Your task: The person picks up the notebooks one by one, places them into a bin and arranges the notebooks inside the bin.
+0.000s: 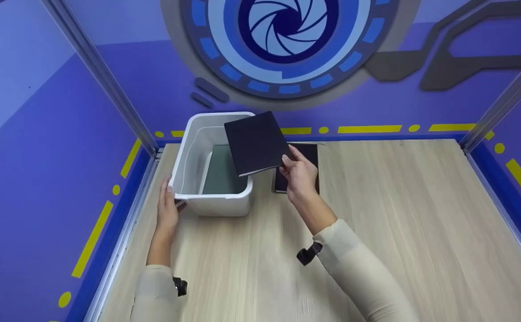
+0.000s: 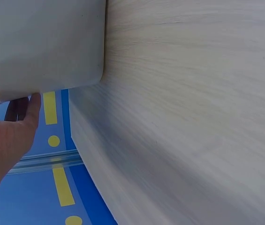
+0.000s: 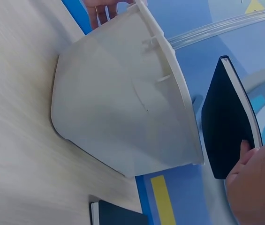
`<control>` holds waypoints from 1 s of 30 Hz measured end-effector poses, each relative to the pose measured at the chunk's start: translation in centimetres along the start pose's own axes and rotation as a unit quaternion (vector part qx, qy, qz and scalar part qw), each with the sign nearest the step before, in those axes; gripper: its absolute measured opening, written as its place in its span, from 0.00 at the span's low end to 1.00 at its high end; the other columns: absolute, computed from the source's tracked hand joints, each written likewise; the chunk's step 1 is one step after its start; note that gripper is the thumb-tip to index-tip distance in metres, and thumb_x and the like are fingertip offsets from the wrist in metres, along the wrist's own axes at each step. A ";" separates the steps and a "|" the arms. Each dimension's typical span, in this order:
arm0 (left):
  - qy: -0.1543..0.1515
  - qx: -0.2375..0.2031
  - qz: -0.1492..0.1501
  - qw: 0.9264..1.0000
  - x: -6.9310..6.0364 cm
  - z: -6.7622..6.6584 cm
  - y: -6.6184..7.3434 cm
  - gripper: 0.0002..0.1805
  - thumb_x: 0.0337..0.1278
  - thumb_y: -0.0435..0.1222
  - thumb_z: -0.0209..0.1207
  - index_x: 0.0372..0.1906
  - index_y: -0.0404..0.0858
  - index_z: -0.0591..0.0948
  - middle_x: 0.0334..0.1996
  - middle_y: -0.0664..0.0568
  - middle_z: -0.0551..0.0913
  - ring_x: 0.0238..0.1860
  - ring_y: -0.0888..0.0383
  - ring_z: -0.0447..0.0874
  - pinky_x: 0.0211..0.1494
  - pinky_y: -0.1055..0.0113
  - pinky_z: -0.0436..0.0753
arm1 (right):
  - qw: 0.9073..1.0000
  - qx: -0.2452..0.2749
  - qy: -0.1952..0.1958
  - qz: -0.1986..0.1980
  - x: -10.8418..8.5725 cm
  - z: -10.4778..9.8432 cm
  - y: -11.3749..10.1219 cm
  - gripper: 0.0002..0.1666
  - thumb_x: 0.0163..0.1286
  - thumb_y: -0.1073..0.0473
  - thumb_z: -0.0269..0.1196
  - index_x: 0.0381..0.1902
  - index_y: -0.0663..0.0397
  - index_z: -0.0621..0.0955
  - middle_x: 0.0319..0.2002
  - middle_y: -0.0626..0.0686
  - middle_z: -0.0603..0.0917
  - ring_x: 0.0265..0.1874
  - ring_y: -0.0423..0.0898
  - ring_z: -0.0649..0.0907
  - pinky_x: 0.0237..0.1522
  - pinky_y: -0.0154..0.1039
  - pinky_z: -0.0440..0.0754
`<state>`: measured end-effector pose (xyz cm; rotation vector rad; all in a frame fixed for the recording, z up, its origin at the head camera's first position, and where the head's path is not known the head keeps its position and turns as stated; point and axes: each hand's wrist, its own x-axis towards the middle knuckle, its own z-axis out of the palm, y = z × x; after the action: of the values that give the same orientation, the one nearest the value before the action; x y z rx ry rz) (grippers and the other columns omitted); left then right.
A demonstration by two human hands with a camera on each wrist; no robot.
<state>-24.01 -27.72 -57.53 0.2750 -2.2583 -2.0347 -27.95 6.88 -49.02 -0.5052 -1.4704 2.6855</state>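
Note:
My right hand [image 1: 300, 176] pinches a black hardcover notebook [image 1: 258, 143] by its near right corner, thumb on top. The notebook hangs tilted over the right rim of a white plastic bin [image 1: 218, 206]; in the right wrist view the held notebook [image 3: 226, 122] is apart from the bin wall. Inside the bin lies a dark green, flat, book-like item [image 1: 225, 174]. My left hand [image 1: 167, 210] rests against the bin's left outer side near the front corner; its extended fingers [image 2: 33, 110] touch the wall in the left wrist view.
Another black notebook [image 1: 312, 179] lies on the wooden table [image 1: 399, 232], right of the bin and partly behind my right hand. Blue panel walls [image 1: 367, 112] enclose the table at the back and sides, with metal posts [image 1: 131, 107] at the corners.

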 end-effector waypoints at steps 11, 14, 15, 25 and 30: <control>-0.002 0.002 -0.006 1.000 -0.1 -0.1 -0.3 0.32 0.89 0.53 0.28 0.89 0.55 0.46 0.86 0.40 0.53 0.82 0.37 0.62 0.82 0.34 0.65 | 1.000 -0.003 0.010 0.006 0.1 1.5 1.7 0.28 0.76 0.71 0.61 0.72 0.57 0.80 0.64 0.57 0.84 0.34 0.39 0.82 0.37 0.29 0.83; 0.001 0.001 -0.007 1.000 -0.1 -0.2 -0.4 0.32 0.89 0.53 0.28 0.89 0.53 0.46 0.87 0.40 0.53 0.82 0.37 0.62 0.82 0.34 0.65 | 1.000 -0.004 0.006 0.005 0.1 2.2 2.0 0.28 0.75 0.72 0.61 0.72 0.59 0.80 0.64 0.59 0.84 0.34 0.39 0.83 0.36 0.28 0.83; 0.002 0.000 -0.007 1.000 -0.2 -0.2 -0.3 0.32 0.89 0.53 0.28 0.89 0.54 0.47 0.87 0.41 0.53 0.82 0.37 0.62 0.82 0.34 0.65 | 1.000 -0.003 0.004 0.005 0.1 2.4 2.1 0.28 0.75 0.72 0.61 0.72 0.60 0.80 0.65 0.60 0.84 0.34 0.39 0.83 0.36 0.28 0.83; 0.003 -0.001 -0.003 1.000 -0.1 -0.1 -0.2 0.32 0.89 0.54 0.29 0.88 0.58 0.48 0.87 0.43 0.50 0.83 0.37 0.59 0.82 0.34 0.65 | 1.000 0.000 -0.004 0.028 -0.8 3.8 3.4 0.29 0.75 0.72 0.62 0.73 0.60 0.79 0.67 0.62 0.81 0.37 0.41 0.83 0.38 0.28 0.84; 0.004 -0.009 0.000 1.000 -0.1 0.0 0.0 0.31 0.90 0.52 0.30 0.88 0.56 0.48 0.87 0.42 0.52 0.82 0.37 0.61 0.82 0.35 0.66 | 0.999 0.007 -0.009 0.031 -1.1 4.7 3.8 0.28 0.74 0.72 0.62 0.71 0.60 0.80 0.63 0.60 0.81 0.37 0.41 0.83 0.37 0.28 0.83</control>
<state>-23.95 -27.70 -57.52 0.2802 -2.2337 -2.0487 -27.90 0.77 -49.56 -0.5345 -1.4630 2.7522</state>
